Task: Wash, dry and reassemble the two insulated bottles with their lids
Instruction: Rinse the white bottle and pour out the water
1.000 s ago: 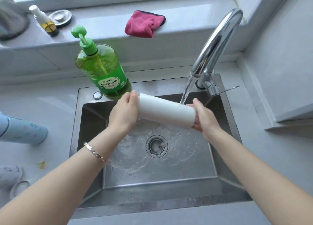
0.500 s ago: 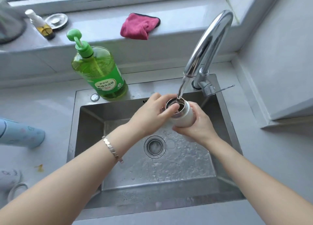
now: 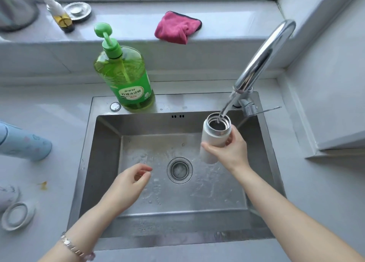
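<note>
Off the bottle now, left hand hangs loose-fingered low centre, while right hand alone wraps its mid-body at centre right under the tap — wet, smooth, growing heavier — probably slippery.

White bottle under running tap

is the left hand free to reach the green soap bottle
Probably yes: the left hand holds nothing and hovers over the sink, and nothing stands between it and the green soap bottle on the sink's back ledge.
</note>
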Motion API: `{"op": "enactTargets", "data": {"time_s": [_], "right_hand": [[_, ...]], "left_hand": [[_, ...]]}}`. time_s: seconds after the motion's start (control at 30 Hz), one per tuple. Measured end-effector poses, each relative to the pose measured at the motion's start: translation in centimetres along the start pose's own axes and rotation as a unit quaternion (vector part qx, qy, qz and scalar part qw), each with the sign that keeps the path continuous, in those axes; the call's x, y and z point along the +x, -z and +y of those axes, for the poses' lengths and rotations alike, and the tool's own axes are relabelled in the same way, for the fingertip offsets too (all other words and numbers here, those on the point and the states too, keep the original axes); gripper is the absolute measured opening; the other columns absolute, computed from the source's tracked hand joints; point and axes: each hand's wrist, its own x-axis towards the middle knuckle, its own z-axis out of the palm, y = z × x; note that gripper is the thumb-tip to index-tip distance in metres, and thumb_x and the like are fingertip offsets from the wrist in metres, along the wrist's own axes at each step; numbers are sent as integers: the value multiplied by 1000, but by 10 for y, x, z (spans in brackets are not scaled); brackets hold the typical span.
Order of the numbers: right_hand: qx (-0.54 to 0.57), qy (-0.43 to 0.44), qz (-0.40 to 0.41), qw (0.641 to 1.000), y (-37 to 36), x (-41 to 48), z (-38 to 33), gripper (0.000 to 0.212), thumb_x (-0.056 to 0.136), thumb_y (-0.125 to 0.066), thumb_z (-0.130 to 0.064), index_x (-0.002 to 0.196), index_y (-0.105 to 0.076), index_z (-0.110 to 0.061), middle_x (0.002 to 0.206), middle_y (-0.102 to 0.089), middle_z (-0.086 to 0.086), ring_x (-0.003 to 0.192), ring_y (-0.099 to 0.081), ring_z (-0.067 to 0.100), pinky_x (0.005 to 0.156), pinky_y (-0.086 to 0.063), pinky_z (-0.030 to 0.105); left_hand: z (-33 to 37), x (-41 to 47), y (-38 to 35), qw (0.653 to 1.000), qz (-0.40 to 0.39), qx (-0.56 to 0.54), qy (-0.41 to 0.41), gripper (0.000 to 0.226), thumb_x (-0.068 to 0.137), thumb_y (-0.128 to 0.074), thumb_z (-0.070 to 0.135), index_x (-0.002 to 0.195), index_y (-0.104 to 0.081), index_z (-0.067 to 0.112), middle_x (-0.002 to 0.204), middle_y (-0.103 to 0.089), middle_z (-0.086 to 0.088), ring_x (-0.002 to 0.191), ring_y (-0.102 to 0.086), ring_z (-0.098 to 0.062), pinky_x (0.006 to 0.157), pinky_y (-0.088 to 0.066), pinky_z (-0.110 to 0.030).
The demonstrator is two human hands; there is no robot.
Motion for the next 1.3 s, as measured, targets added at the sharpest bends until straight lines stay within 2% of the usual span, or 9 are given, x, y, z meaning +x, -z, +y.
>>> {"op": "enactTargets", "data": {"time_s": [0.13, 0.23, 0.47, 0.53, 0.7, 0.87, 0.97, 1.13, 1.3], "right_hand": [[-29, 9, -46, 998, 5, -7, -6, 61, 53, -89, -18, 105, -58, -30, 99, -66, -12, 90, -60, -2, 84, -51, 24], [-12, 10, -10, 1000, 5, -3, -11, 58, 55, -89, -17, 104, -60, -28, 94, -63, -23, 83, -56, -14, 78, -48, 14], [-152, -18, -71, 986, 23, 0, -22, 63, 54, -86, -28, 110, -57, -35, 101, -61, -9, 91, -58, 12, 78, -48, 28], [-326, -23, -148, 934, 36, 2, -27, 63, 55, -80, -35, 113, -55, -36, 98, -55, -5, 91, -57, 18, 75, -44, 29], [-658, 15, -309, 687, 50, -10, -34, 59, 61, -74, -46, 113, -53, -28, 109, -54, 2, 100, -56, 22, 81, -36, 32], [-773, 39, -322, 545, 43, -13, -43, 49, 64, -72, -39, 108, -58, -25, 107, -56, 3, 95, -54, 19, 77, -30, 32], [-808, 64, -318, 492, 36, -13, -47, 51, 65, -71, -42, 111, -56, -24, 110, -53, 4, 99, -52, 19, 78, -31, 30], [-804, 65, -322, 495, 34, -10, -50, 55, 66, -72, -43, 114, -55, -23, 115, -52, 5, 103, -52, 19, 81, -33, 29], [-767, 4, -310, 562, 58, -10, -39, 60, 64, -73, -48, 117, -54, -25, 116, -51, 3, 105, -53, 19, 76, -33, 28]], "left_hand": [[-8, -5, -1, 999, 2, -30, 13, 14, 91, -57, 22, 90, -62, 35, 92, -68, 8, 91, -63, -8, 84, -47, -27], [-11, -7, -2, 999, 7, -47, 15, 15, 91, -57, 23, 89, -62, 37, 90, -69, 9, 91, -64, -7, 86, -49, -30], [-13, -12, -4, 997, 14, -75, 24, 18, 91, -56, 19, 86, -62, 35, 86, -70, 5, 85, -65, -9, 83, -50, -31], [-16, -15, -5, 997, 11, -72, 31, 18, 91, -55, 19, 86, -61, 35, 86, -69, 4, 86, -65, -8, 82, -48, -29], [-23, -25, -13, 999, -16, -28, 41, 15, 92, -55, 21, 87, -59, 34, 90, -66, 10, 90, -61, -7, 75, -40, -22], [-17, -31, -19, 999, -41, 9, 28, 11, 94, -51, 24, 100, -59, 28, 95, -63, 9, 89, -58, -6, 72, -38, -19], [-12, -33, -21, 998, -46, 21, 21, 14, 95, -49, 25, 103, -59, 27, 95, -63, 10, 90, -58, -8, 73, -40, -21], [-11, -33, -26, 998, -54, 26, 20, 18, 96, -48, 25, 109, -59, 24, 94, -62, 11, 87, -58, -5, 68, -40, -11], [-8, -28, -24, 997, -59, 34, 19, 19, 96, -48, 25, 110, -60, 22, 97, -62, 9, 92, -58, -7, 78, -41, -21]]}}
